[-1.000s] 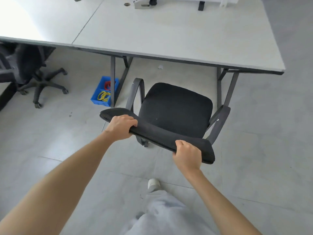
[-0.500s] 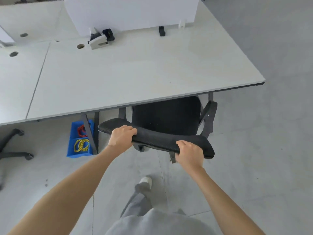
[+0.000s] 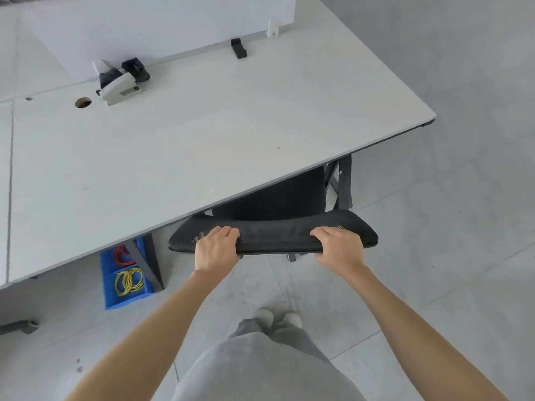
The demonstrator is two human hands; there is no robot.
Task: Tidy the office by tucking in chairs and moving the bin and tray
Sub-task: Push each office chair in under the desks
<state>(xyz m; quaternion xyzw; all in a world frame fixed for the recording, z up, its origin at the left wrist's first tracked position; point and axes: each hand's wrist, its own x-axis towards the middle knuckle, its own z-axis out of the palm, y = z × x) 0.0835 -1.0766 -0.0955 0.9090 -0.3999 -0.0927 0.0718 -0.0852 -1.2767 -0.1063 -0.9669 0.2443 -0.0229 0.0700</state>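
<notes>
Now | I see white desk [image 3: 179, 157] | black mesh office chair [image 3: 278, 233] seat mostly under the desk edge, backrest top just outside it | my left hand [image 3: 215, 250] and right hand [image 3: 340, 250] each curled round the backrest top | blue tray [image 3: 111, 296] with cable coils on floor beside desk leg

Office: long pale grey laminate desk [image 3: 202, 146] with round cable hole [image 3: 83, 103] and white divider panel [image 3: 162, 27], black mesh swivel chair [image 3: 275, 233] under it, grey tiled floor [image 3: 448, 256]
</notes>
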